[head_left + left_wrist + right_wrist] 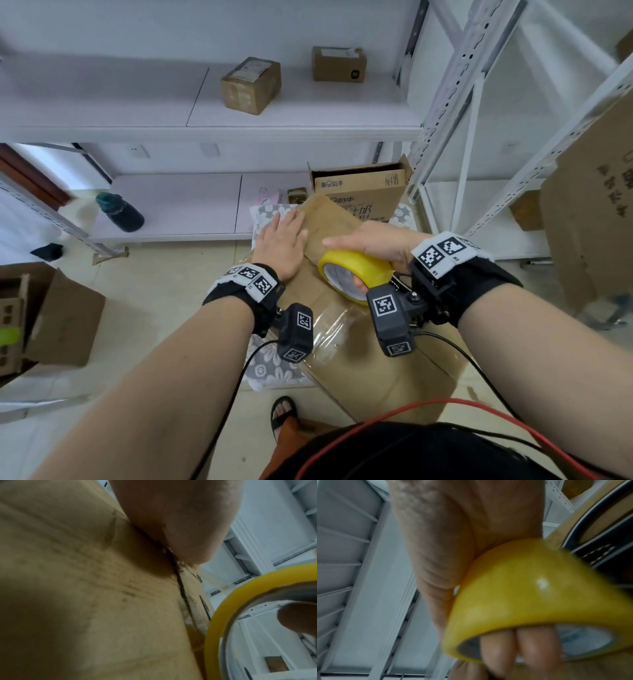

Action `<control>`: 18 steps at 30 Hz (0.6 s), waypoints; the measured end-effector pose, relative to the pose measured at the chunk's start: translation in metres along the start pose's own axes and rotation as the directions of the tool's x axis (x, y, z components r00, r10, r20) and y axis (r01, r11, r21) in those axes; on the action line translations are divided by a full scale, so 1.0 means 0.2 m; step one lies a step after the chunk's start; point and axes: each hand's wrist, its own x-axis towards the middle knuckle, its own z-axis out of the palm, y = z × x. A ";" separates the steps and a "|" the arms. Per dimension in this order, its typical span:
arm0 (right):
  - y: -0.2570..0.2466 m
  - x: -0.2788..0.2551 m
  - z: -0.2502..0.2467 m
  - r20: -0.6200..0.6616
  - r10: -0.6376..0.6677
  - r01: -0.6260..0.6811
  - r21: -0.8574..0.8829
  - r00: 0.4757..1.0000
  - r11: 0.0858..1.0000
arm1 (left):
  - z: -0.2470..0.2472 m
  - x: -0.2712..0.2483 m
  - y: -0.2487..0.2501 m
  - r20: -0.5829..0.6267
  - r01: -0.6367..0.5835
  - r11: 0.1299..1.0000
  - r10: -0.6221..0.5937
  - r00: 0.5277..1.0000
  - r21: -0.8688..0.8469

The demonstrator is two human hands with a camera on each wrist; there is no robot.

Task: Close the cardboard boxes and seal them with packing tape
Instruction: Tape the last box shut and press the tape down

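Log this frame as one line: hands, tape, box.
left hand: flat on box flap | right hand: grips tape roll, fingers through core | seam: partly taped

A storeroom: white slotted-steel shelving, scattered cardboard boxes, bare tiled floor.

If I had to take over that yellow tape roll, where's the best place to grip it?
Through the core. The tape roll stands on edge on the box, its open side facing the person. The right hand hooks fingers into the hole from the near side, thumb over the rim.
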 end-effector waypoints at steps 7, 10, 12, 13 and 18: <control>0.01 -0.09 0.01 -0.037 0.004 -0.001 0.073 0.999 0.997 | 0.00 0.00 0.04 0.063 -0.001 0.999 -0.002 0.998 0.038; 0.03 -0.12 0.00 -0.059 0.040 -0.040 -0.008 0.997 0.999 | 0.00 0.02 0.04 0.072 0.010 0.999 -0.013 0.997 0.040; 0.06 -0.14 0.00 -0.015 0.096 -0.096 0.035 0.995 0.995 | 0.01 0.03 0.04 0.082 0.015 0.999 -0.019 0.996 0.050; 0.08 -0.15 0.00 -0.005 0.111 -0.111 0.027 0.994 0.993 | 0.01 0.03 0.04 0.085 0.015 0.998 -0.020 0.996 0.055; 0.14 -0.18 -0.01 -0.004 0.077 -0.078 -0.026 0.997 0.997 | 0.02 0.02 0.04 0.085 0.018 0.997 -0.024 0.996 0.074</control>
